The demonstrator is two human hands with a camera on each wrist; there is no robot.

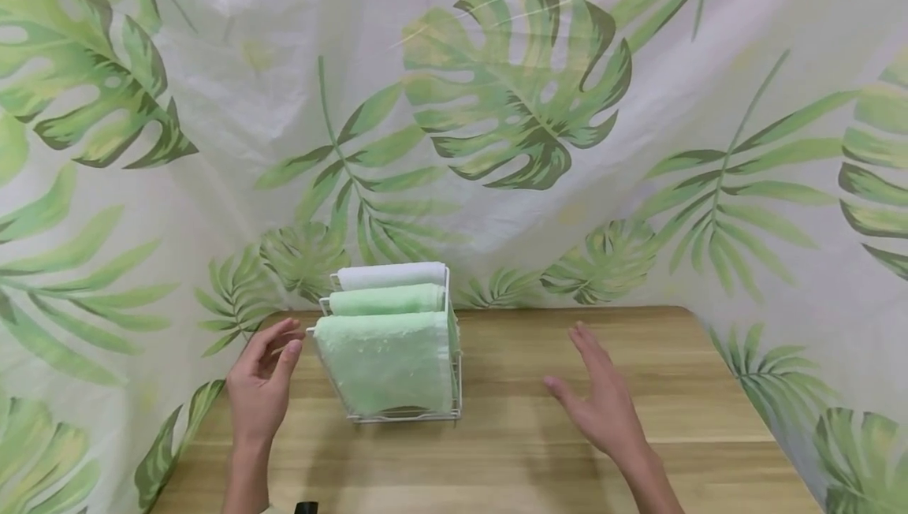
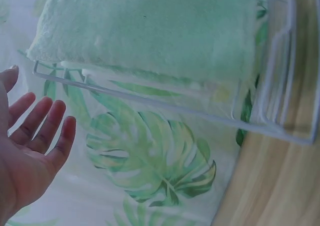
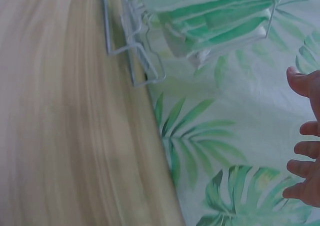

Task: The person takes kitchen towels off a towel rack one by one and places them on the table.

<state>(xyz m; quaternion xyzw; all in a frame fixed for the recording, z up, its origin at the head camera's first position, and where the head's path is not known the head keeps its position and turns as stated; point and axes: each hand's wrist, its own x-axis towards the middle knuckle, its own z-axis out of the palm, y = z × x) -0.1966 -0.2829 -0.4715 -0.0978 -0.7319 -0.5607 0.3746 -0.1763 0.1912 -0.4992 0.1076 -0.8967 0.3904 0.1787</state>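
Observation:
A white wire rack (image 1: 404,418) stands on the wooden table, left of the middle. Draped over its bars are a light green towel (image 1: 383,364) at the front, a second green towel (image 1: 386,299) behind it and a white towel (image 1: 392,274) at the back. Just left of the rack, my left hand (image 1: 262,384) holds nothing, its fingers loosely bent near the front bar's end. To the right, apart from the rack, my right hand (image 1: 599,404) hovers over the table with fingers extended and thumb spread. In the right wrist view the towels' folded side edges (image 3: 215,28) show.
The wooden table (image 1: 567,482) has rounded back corners. Behind it and at both sides hangs a pale sheet (image 1: 496,222) printed with green leaves. A small black object (image 1: 307,508) pokes in at the bottom edge near the left forearm.

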